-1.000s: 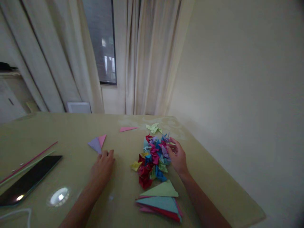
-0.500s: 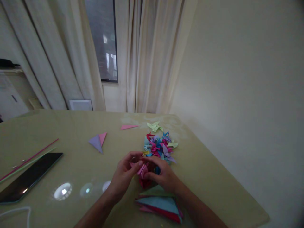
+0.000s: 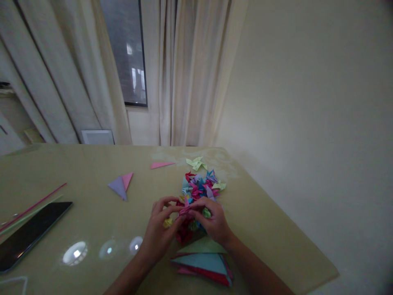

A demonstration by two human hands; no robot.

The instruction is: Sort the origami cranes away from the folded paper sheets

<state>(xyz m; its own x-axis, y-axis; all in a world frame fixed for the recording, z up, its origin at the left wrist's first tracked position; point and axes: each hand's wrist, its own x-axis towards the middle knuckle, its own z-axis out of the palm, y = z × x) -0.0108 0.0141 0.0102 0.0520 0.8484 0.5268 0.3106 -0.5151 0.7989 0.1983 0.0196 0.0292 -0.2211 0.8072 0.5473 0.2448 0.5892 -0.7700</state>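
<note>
My left hand (image 3: 159, 233) and my right hand (image 3: 213, 223) meet over the near end of a heap of small folded paper pieces (image 3: 199, 188) in red, blue, pink and green. Both pinch one small pink folded piece (image 3: 185, 210) between their fingertips, held just above the heap. A stack of larger folded paper triangles (image 3: 204, 264), green on top, then blue and red, lies right in front of my hands on the beige table (image 3: 92, 205).
A purple and pink pair of triangles (image 3: 119, 185) lies left of the heap, a pink triangle (image 3: 161, 165) and a green folded piece (image 3: 196, 163) behind it. A dark tablet (image 3: 27, 235) and thin pink and green sticks (image 3: 30, 208) lie at far left. Curtains and a window stand behind.
A second ago my hands lay apart, left flat on the table, right at the heap's side. They came together on a pink piece and now hold it slightly farther forward.
</note>
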